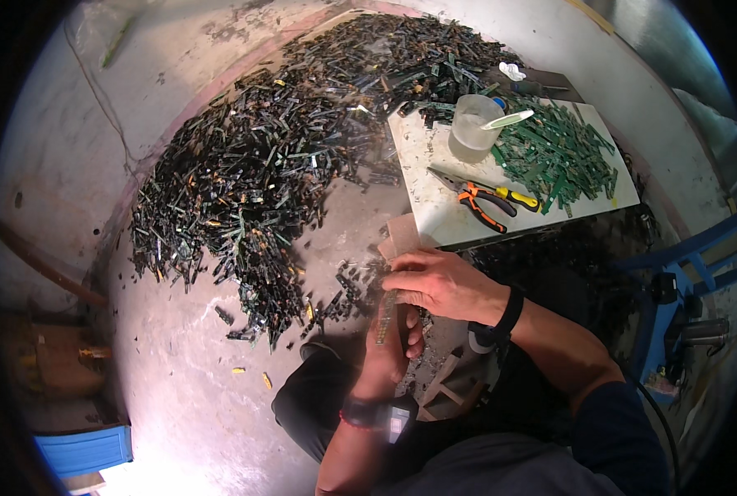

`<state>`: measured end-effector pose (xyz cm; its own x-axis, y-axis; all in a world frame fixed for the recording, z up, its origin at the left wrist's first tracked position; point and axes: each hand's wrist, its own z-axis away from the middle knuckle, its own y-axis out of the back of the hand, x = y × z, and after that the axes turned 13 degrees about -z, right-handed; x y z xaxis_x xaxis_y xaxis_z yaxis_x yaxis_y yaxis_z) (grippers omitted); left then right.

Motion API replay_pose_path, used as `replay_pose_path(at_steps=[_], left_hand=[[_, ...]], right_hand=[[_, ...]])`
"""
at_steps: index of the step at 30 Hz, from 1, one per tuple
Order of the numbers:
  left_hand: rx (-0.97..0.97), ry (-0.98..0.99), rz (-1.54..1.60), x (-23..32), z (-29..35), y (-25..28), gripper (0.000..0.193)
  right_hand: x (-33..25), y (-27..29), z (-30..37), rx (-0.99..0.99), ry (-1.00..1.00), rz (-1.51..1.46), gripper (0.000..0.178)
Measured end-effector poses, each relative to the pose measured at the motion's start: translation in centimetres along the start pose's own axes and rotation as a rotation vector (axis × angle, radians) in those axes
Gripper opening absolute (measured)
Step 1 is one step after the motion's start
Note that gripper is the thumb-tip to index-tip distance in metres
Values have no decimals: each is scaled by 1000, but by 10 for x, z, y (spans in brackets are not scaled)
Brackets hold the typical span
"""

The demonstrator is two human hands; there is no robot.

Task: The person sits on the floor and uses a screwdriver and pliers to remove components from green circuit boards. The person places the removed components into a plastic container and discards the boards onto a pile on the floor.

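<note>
In front of my lap, my left hand (391, 343) is closed round a narrow circuit-board strip (382, 324), blurred by motion, which lies along the hand. My right hand (443, 285) reaches across from the right, its fingers bent together over the strip's upper end. Just beyond the fingers is a flat brown piece (403, 235); whether either hand touches it is hidden. Orange-and-black pliers (482, 202) lie on the white board (418, 198) ahead, beside a yellow-and-black handled tool (517, 198).
A big heap of dark circuit-board strips (244, 165) covers the floor at left and far. The white board also bears a pile of green strips (558, 153) and a cloudy plastic cup (472, 132) with a pale-handled tool (509, 120) across it. A blue frame (658, 306) stands right.
</note>
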<state>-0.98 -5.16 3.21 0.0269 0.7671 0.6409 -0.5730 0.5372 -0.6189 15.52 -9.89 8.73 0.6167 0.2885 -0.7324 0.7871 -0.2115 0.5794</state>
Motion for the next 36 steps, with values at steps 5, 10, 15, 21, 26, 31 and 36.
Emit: replay_pose_path(at_steps=[5,10,15,21,26,31,36], left_hand=[[42,49,-69,14,5,-16,40],[85,-112,-296,14,8,-21,40],[136,49,-284,23,10,-32,47],[188,136,-221,28,7,-40,50],[220,-168,-555,11,0,-25,38],[225,-132,-527,23,11,-34,46],[180,-113,-619,14,7,-23,47]], right_hand=[[0,-5,1,65,-72,69,19],[-4,-6,-2,58,-13,127,19],[1,-7,0,132,-107,17,9],[2,-9,0,264,-418,-156,14],[10,-13,-5,330,-375,-431,18],[15,5,1,92,-619,-866,33],[15,9,5,128,-830,-1079,37]])
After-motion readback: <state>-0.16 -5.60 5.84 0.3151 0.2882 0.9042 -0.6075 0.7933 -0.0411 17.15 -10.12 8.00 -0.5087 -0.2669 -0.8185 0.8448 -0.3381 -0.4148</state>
